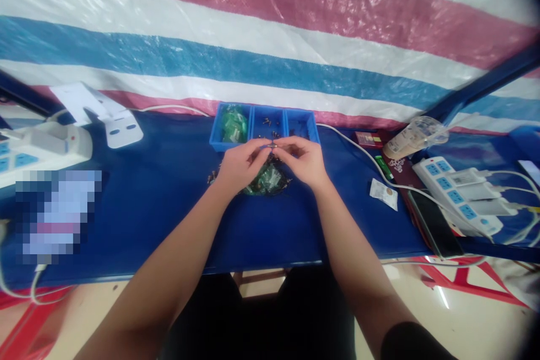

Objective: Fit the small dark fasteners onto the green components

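Note:
My left hand [242, 163] and my right hand [304, 158] meet at the middle of the table, fingertips pinched together. Between them is a small, thin metallic piece [272, 146], too small to name; both hands grip it. Below the hands lies a green plastic bag [270, 179] with small dark and brassy parts scattered around it. Just behind stands a blue three-compartment bin [217, 134]. Its left compartment holds another green bag [234, 125], its middle one several small screw-like parts [268, 121]. My right hand partly covers the right compartment.
Power strips lie at left [63, 149] and right [458, 194], with white cables. A phone with a blurred screen [63, 211] and a white stand [122, 126] are on the left. On the right are a plastic cup [415, 138], a white packet [383, 194] and a dark phone [434, 225].

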A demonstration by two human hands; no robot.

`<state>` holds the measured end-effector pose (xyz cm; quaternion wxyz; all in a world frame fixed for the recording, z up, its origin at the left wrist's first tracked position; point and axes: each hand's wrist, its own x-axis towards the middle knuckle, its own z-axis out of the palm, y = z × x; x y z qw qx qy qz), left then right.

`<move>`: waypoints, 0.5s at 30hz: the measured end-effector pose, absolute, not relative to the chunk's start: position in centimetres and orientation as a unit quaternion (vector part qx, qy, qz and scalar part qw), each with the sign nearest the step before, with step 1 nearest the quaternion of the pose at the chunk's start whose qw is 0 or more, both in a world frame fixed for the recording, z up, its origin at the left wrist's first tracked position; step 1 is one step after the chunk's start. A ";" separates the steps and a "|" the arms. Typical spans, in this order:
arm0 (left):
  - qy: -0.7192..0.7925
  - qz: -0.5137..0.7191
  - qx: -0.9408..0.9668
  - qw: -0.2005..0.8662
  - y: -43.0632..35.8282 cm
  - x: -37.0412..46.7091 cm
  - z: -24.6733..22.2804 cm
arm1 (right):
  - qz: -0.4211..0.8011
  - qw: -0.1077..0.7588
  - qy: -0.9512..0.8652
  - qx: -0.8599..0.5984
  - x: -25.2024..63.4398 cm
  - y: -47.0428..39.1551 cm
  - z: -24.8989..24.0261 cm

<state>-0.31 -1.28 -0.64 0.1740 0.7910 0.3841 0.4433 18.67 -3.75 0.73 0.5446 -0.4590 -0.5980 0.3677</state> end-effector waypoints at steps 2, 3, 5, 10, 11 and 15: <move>0.384 0.446 0.791 0.167 -1.3 -0.3 -0.7 | 0.371 0.548 -0.597 -0.454 18.6 -3.7 0.7; 0.385 0.447 0.791 0.162 -1.2 -0.3 -0.7 | 0.372 0.546 -0.597 -0.456 18.6 -3.7 0.7; 0.388 0.446 0.792 0.152 -1.2 -0.3 -0.8 | 0.374 0.541 -0.596 -0.461 18.6 -3.7 0.7; 0.386 0.445 0.794 0.150 -1.1 -0.3 -0.9 | 0.384 0.531 -0.596 -0.464 18.7 -3.7 0.7; 0.386 0.447 0.793 0.150 -1.1 -0.3 -0.9 | 0.391 0.529 -0.593 -0.464 18.7 -3.7 0.6; 0.385 0.460 0.788 0.143 -1.1 -0.2 -0.8 | 0.468 0.523 -0.562 -0.438 18.6 -3.5 0.7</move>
